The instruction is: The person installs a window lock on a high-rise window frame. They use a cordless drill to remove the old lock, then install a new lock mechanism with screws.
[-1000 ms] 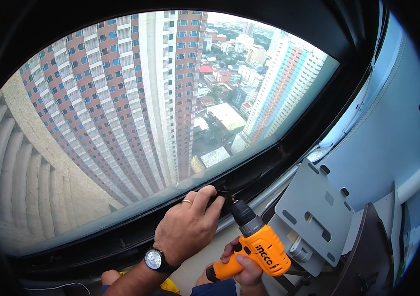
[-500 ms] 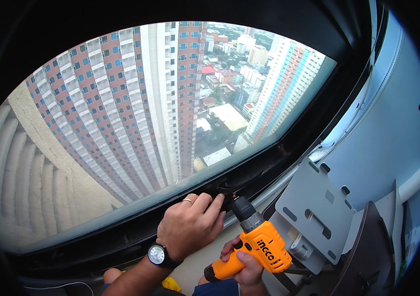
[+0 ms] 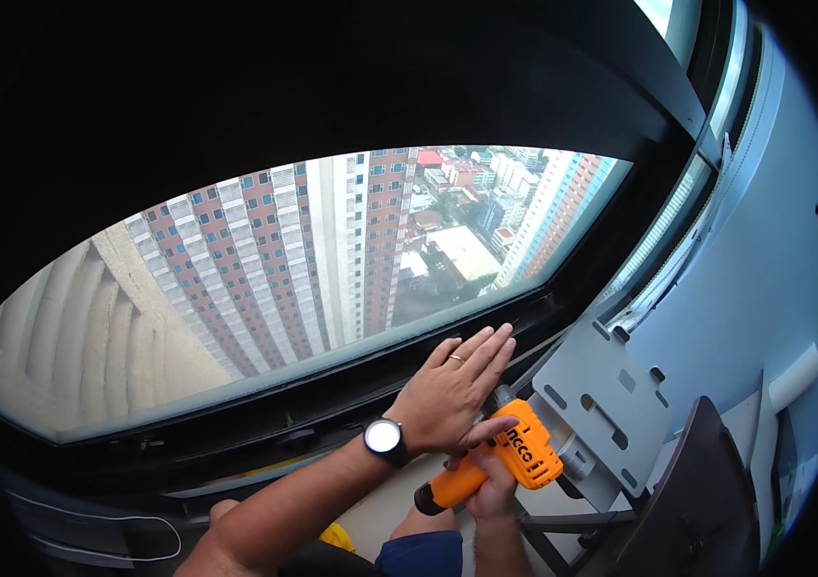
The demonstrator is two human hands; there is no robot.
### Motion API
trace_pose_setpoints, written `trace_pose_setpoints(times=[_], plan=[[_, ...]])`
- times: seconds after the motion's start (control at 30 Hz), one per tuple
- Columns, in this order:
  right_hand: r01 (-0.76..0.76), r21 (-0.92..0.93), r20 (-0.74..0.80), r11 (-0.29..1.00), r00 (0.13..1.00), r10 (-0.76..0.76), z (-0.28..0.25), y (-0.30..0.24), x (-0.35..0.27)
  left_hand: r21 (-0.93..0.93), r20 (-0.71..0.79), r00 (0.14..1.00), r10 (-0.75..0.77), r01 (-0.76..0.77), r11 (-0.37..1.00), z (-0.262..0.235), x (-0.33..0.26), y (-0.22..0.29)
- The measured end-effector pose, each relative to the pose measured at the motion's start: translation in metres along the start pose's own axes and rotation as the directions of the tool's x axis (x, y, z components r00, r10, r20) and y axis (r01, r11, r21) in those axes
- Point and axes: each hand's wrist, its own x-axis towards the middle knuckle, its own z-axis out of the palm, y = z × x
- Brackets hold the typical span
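My right hand point(image 3: 494, 486) is wrapped around the grip of an orange cordless drill point(image 3: 532, 450) with a black base. The drill is tilted, its front end toward the dark window frame point(image 3: 265, 420). My left hand point(image 3: 452, 396), with a ring and a wristwatch point(image 3: 383, 438), lies stretched out over the front of the drill. Its fingers reach toward the frame, and its thumb lies along the orange body. Most of the chuck is hidden behind the left hand, as is whatever bit it carries.
Beyond the window glass point(image 3: 332, 327), tall buildings stand far below and outside. At the right is a grey metal stand with a slotted plate point(image 3: 572, 370), beside a dark brown panel point(image 3: 693, 505). A white cable point(image 3: 154, 519) curls at the lower left, and something yellow point(image 3: 337, 537) lies near my legs.
My left hand has moved right from the window frame onto the drill's front, its fingers now straightened. The drill stays in my right hand. The view has tilted, so the window appears lower.
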Motion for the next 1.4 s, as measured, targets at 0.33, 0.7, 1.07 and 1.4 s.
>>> trace_pose_setpoints(times=[0.33, 0.7, 1.07, 1.4], plan=[[0.016, 0.044, 0.029, 0.999, 0.999, -0.017, -0.004, 0.0, 0.002, -0.022, -0.022, 0.996, -0.084, 0.084, 0.996, 0.027, 0.001, 0.006], [0.045, -0.026, 0.133, 0.999, 0.99, -0.041, -0.008, 0.001, 0.004, -0.003, -0.074, 0.996, -0.042, 0.042, 0.999, 0.024, -0.018, -0.003], [0.048, -0.057, 0.067, 0.997, 0.997, -0.045, -0.013, 0.004, 0.005, -0.043, -0.047, 0.998, -0.035, 0.033, 0.999, 0.023, -0.017, -0.006], [0.037, -0.083, 0.055, 0.996, 0.998, -0.032, -0.015, 0.005, 0.005, -0.06, -0.051, 0.998, -0.022, 0.019, 0.998, 0.024, -0.018, -0.008]])
